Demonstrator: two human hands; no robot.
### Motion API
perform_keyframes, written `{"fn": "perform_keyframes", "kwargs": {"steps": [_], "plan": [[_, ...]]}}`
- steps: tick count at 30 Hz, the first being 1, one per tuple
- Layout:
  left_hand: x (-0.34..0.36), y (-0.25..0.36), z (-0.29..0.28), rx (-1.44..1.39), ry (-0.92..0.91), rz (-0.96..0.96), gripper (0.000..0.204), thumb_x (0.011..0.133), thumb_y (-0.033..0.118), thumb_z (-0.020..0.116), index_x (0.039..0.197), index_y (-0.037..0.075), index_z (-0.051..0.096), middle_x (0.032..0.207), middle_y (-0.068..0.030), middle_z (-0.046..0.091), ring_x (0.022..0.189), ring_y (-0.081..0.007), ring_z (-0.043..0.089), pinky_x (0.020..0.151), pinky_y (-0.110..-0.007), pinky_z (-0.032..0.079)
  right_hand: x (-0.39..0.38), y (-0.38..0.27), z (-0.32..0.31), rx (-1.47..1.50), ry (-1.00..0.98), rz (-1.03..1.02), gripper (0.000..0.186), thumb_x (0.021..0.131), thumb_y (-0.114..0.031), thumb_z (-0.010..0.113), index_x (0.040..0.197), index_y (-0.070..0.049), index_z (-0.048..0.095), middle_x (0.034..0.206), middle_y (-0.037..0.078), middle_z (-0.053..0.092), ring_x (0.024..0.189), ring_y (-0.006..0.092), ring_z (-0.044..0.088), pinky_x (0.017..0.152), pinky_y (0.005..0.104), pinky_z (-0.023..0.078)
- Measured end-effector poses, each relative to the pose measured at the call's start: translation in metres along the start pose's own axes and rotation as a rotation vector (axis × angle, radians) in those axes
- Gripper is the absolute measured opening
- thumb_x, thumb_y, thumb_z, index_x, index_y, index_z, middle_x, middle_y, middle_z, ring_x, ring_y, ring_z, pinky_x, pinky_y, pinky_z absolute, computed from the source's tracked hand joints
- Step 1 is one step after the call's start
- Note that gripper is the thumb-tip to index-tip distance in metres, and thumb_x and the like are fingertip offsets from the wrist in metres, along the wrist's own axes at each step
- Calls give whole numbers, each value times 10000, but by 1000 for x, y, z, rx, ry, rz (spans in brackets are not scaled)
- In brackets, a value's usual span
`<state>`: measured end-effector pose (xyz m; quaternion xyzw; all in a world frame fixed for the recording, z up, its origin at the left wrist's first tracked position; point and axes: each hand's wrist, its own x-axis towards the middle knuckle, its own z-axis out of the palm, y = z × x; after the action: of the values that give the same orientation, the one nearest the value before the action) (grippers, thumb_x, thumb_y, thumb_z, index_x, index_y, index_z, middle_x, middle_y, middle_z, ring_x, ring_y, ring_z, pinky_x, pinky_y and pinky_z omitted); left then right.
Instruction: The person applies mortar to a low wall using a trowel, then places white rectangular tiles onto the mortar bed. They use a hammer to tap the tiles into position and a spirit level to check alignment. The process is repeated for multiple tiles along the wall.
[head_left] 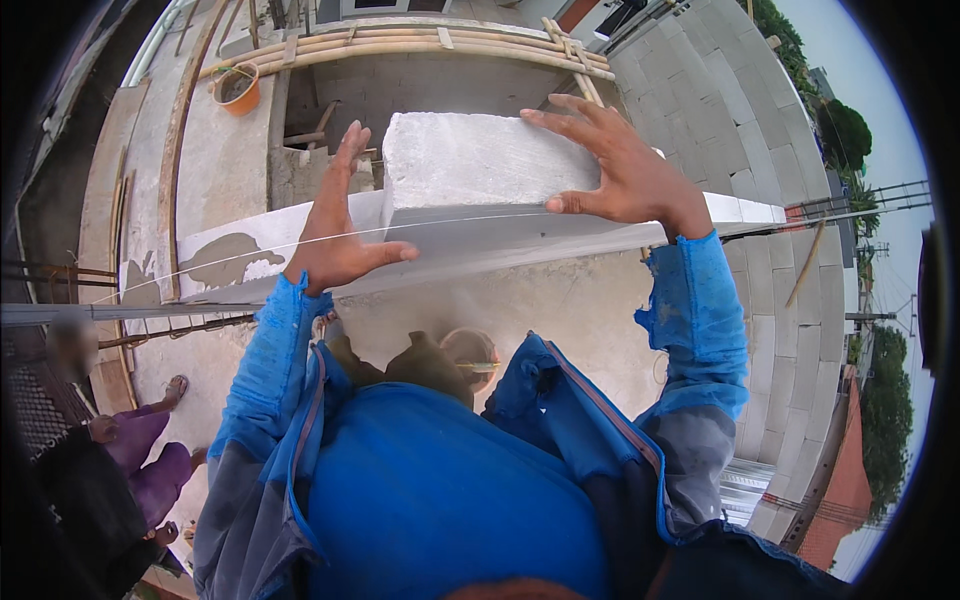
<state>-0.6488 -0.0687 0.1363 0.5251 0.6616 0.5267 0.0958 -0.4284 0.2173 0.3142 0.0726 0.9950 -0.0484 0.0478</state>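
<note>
A large white lightweight concrete block (480, 160) sits on top of a low white block wall (350, 213) in front of me. My left hand (345, 235) is beside the block's left end, fingers spread and apart from it, thumb pointing right. My right hand (620, 170) is at the block's right end with fingers stretched and thumb apart. Its thumb and fingertips overlap the block's edges; I cannot tell whether they press on it. A thin white string line (300, 245) runs across the front of the wall, past my left hand and the block.
Grey mortar (225, 262) lies on the wall at left. An orange bucket (238, 90) stands beyond, near bamboo poles (400, 45). Another bucket (470, 355) is by my legs. A tall block wall (720, 110) rises at right. A person in purple trousers (160, 480) is at lower left.
</note>
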Motion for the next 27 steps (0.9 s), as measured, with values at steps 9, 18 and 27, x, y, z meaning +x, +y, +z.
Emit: {"fn": "perform_keyframes", "kwargs": {"steps": [9, 18, 27], "plan": [[-17, -46, 36, -304, -158, -395, 1255, 663, 495, 987, 1621, 54, 307, 1485, -256, 549, 1360, -413, 573, 1143, -517, 480, 12, 33, 19, -30, -49, -153, 1223, 702, -992, 582, 1683, -303, 341, 1642, 280, 380, 1487, 557, 378, 1186, 718, 360], [-1, -27, 34, -674, 96, -490, 1119, 679, 415, 940, 1577, 13, 407, 1439, -212, 593, 1328, -344, 585, 1116, -471, 473, 38, 65, 2, 22, -118, -315, 1130, 737, -760, 736, 1685, -281, 350, 1523, 297, 473, 1333, 527, 541, 1084, 641, 496], [37, -1, 9, -646, 110, -198, 1240, 697, 404, 956, 1662, 41, 267, 1544, -223, 480, 1467, -367, 450, 1248, -466, 322, 69, 25, -46, 22, -391, -188, 1180, 521, -312, 884, 1631, -247, 488, 966, 187, 596, 768, 376, 667, 759, 496, 561]]}}
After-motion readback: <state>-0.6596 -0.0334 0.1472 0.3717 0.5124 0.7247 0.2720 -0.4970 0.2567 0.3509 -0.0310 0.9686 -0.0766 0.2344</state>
